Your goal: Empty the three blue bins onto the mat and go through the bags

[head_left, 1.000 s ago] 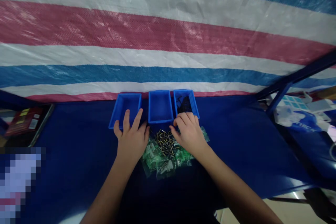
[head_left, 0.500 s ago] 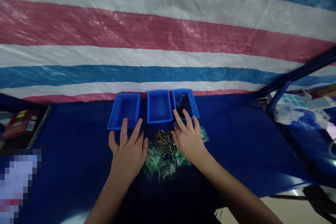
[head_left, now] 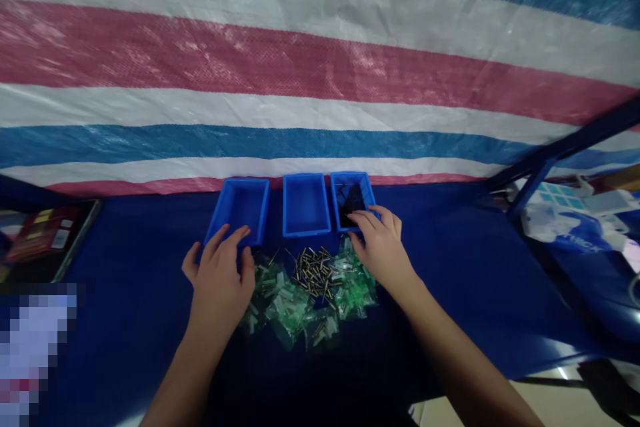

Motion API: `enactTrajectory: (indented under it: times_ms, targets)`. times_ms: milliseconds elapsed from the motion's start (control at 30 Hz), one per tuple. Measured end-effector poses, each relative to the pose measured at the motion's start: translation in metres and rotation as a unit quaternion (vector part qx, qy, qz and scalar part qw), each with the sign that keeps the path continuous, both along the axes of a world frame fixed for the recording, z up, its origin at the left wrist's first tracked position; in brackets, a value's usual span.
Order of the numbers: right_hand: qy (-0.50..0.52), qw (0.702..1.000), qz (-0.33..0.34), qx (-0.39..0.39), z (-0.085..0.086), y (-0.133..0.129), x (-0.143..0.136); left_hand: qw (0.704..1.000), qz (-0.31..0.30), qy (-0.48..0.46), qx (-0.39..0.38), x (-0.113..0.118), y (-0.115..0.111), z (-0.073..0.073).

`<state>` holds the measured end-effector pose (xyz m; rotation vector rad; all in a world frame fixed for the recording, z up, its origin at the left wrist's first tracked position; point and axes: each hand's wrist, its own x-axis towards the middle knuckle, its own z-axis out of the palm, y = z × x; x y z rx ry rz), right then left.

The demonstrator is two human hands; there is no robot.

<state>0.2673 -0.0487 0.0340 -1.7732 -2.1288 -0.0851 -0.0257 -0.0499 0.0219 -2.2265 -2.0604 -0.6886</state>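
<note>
Screws (head_left: 313,267) and small green-tinted bags (head_left: 295,297) lie mixed in one heap on the blue table (head_left: 450,280), largely unsorted, since only the right bin (head_left: 353,200) shows dark pieces while the middle bin (head_left: 305,203) and left bin (head_left: 243,208) look bare, with the left hand (head_left: 220,277) and right hand (head_left: 383,247) flanking the heap, fingers loosely spread, holding nothing.

Both hands (head_left: 220,277) flank a parts pile (head_left: 310,283).
</note>
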Motion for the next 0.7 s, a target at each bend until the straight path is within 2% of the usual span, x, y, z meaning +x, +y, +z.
enactTrajectory:
  times_ms: [200,367,567,633,700]
  targets:
    - [0.003,0.999,0.023,-0.033,-0.006,0.007,0.008,0.999,-0.046,-0.004,-0.002,-0.001,0.013,-0.003]
    - [-0.023,0.999,0.044,-0.008,-0.007,0.008,0.010,0.993,-0.113,-0.019,0.003,0.018,0.016,-0.005]
    - [-0.049,0.996,0.039,0.064,-0.004,0.004,0.016,0.993,-0.103,-0.064,0.000,0.034,0.015,-0.002]
    - [-0.038,0.995,0.034,0.089,0.006,0.000,0.017,0.989,-0.086,-0.115,0.019,0.035,0.010,0.005]
    - [-0.022,0.992,0.045,0.114,0.019,-0.005,0.014,0.975,-0.064,-0.210,0.029,0.039,0.002,0.015]
